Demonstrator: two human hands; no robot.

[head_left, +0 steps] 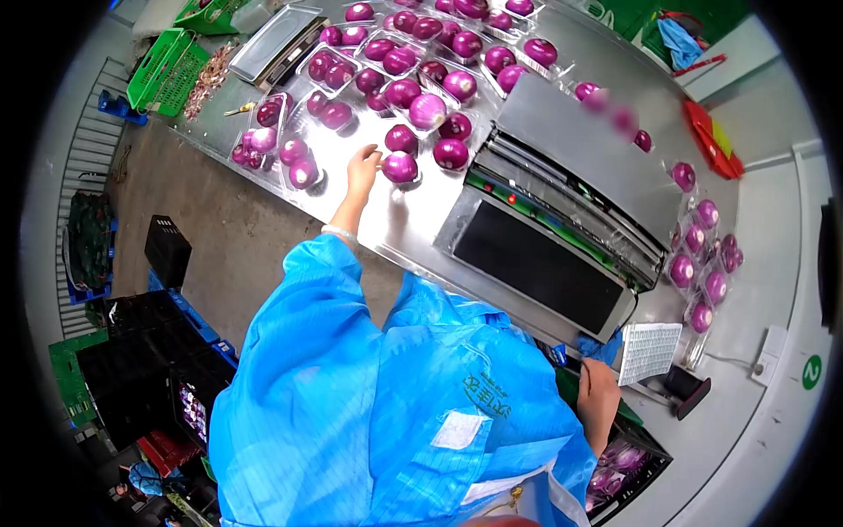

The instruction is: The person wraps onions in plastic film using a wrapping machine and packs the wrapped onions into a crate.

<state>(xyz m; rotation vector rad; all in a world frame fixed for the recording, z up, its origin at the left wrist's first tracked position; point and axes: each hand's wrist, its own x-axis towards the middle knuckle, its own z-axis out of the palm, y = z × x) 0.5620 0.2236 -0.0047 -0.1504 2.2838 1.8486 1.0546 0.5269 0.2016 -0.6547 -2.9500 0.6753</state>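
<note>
On the steel table, my left hand (362, 172) is at the left edge of a small clear tray of two red onions (400, 166); its fingers look pinched on the rim. Another tray of red onions (451, 154) stands just to its right. A wrapping machine (540, 255) with a black plate lies between my two hands. My right hand (599, 397) is low at the right, by the machine's near corner and close to a blue cloth (601, 348) and a printed sheet (650, 353). Its fingertips are hidden, so its grip does not show.
Many trays of red onions (399, 53) crowd the table's far side. Wrapped onions (702, 255) lie right of the machine. A scale (277, 42) and green baskets (171, 75) are at the upper left. Below my right hand is a black crate (645, 452) with onions.
</note>
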